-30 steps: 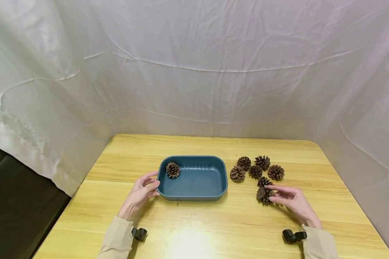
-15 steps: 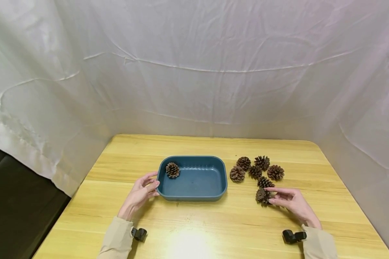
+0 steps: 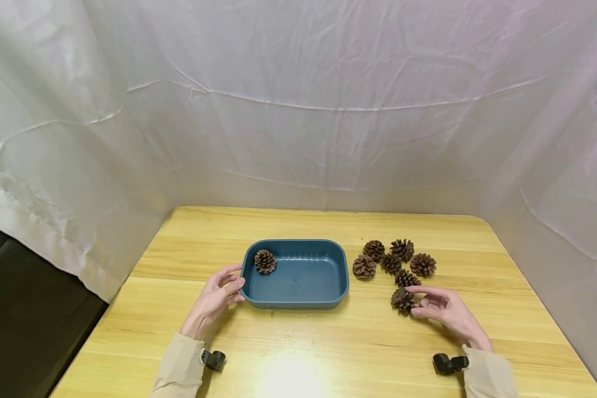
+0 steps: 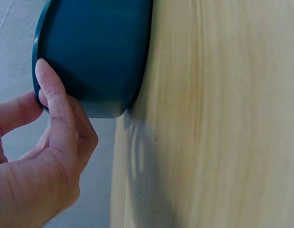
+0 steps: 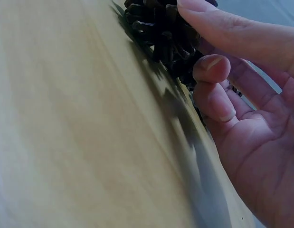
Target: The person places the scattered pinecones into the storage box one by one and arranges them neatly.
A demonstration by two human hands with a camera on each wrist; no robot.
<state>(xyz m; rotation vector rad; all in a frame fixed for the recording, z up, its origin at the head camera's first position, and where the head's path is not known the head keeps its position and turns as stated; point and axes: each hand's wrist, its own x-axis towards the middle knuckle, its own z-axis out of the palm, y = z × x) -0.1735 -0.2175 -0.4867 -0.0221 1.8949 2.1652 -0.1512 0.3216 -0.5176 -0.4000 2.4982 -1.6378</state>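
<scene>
In the head view a dark blue-green rectangular tub (image 3: pixel 294 301) stands on the table, one brown pine cone (image 3: pixel 265 261) lying inside at its left end. My left hand (image 3: pixel 216 298) pinches the tub's left rim between thumb and fingers; the left wrist view shows this grip from close by. On the right, my right hand (image 3: pixel 450 315) has its thumb and index finger on the nearest pine cone (image 3: pixel 402 301), which sits on the tabletop. The right wrist view shows the thumb against that cone's scales, with other fingers curled beneath; the far side is hidden.
Several more pine cones lie grouped right of the tub, among them one (image 3: pixel 365 267) by its right wall and one (image 3: pixel 407 278) touching close behind the pinched cone. Pale cloth (image 3: pixel 323 127) hangs behind the wooden table (image 3: pixel 378 354) and along both sides.
The nearest pine cone has shifted slightly left and turned a little, my right thumb and index finger following it. My left hand and the tub have stayed put.
</scene>
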